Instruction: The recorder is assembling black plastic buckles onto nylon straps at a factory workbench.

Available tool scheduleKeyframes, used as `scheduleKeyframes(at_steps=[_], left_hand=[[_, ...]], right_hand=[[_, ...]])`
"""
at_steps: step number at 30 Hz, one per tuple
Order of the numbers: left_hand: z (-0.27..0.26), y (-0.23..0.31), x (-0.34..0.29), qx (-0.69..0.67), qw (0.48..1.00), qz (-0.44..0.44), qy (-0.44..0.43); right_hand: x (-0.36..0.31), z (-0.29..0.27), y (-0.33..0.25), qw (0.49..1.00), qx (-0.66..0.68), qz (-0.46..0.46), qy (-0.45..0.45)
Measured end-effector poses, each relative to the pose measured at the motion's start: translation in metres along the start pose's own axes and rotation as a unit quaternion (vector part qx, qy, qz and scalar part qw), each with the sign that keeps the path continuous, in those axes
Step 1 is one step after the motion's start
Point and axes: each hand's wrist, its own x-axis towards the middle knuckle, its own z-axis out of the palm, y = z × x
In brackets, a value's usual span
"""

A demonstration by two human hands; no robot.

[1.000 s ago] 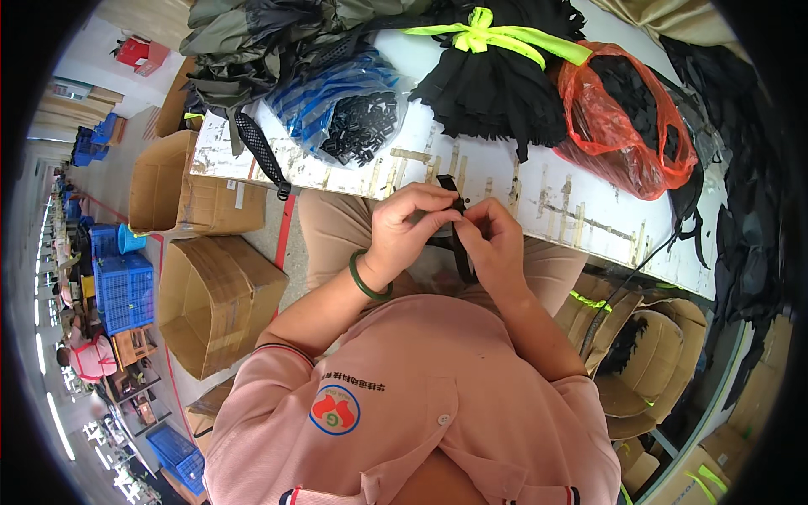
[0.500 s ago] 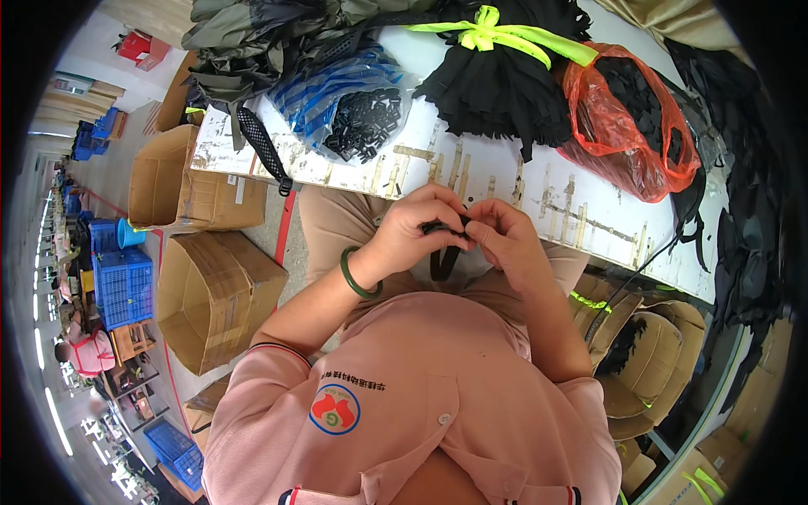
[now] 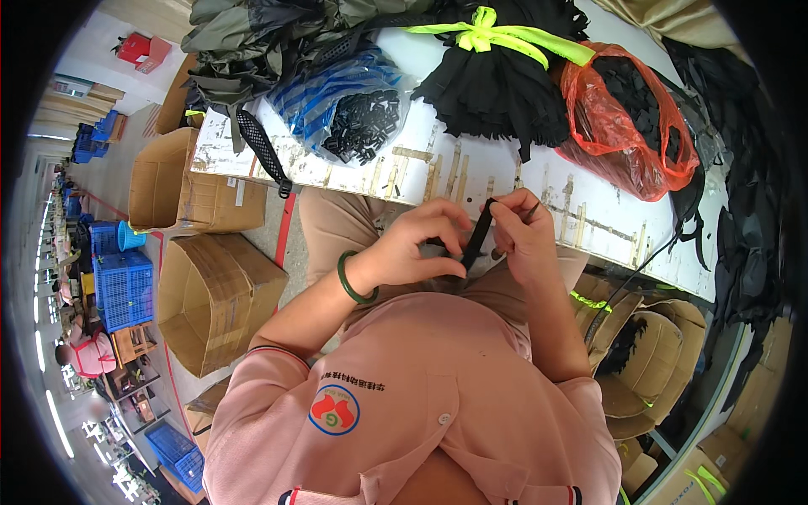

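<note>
A short black webbing strap [image 3: 480, 234] runs slanting between my hands, over my lap and just in front of the table edge. My right hand [image 3: 523, 227] pinches its upper end between thumb and fingertips. At the lower end, the thumb and fingers of my left hand [image 3: 421, 240] curl round the strap. Something dark shows in the gap between the left thumb and fingers; its shape is too hidden to tell. On the table beyond lies a clear and blue plastic bag [image 3: 295, 105] with many small black plastic pieces [image 3: 364, 126] in its mouth.
A bundle of black strips [image 3: 497, 97] tied with a neon yellow band [image 3: 480, 38] lies on the worn white table [image 3: 581, 206]. Right of it sits a red plastic bag [image 3: 627, 168] of black pieces. Cardboard boxes [image 3: 219, 295] stand on the floor at both sides.
My hands were close together over the black piece; now they are apart with the strap stretched between them. The right hand has moved slightly right, its end of the strap raised.
</note>
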Motion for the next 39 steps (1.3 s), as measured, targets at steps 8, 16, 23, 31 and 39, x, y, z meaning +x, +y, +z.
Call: scheduleKeyframes(at_steps=[8, 16, 23, 31, 39], left_hand=[[0.024, -0.010, 0.010, -0.568, 0.777, -0.270, 0.004], [0.024, -0.008, 0.014, -0.213, 0.952, -0.213, 0.047], [0.012, -0.004, 0.008, -0.246, 0.926, -0.282, 0.055], [0.021, -0.009, 0.011, -0.296, 0.906, -0.302, 0.031], [0.021, -0.014, 0.005, -0.316, 0.891, -0.325, 0.027]], right_hand=[[-0.007, 0.011, -0.006, 0.994, 0.060, 0.024, -0.085], [-0.009, 0.011, -0.031, 0.903, -0.359, -0.188, -0.143], [0.044, -0.038, -0.152, 0.787, -0.483, -0.347, 0.164], [0.108, -0.124, -0.206, 0.650, -0.713, -0.047, 0.259], [0.124, -0.173, -0.190, 0.670, -0.674, -0.163, 0.265]])
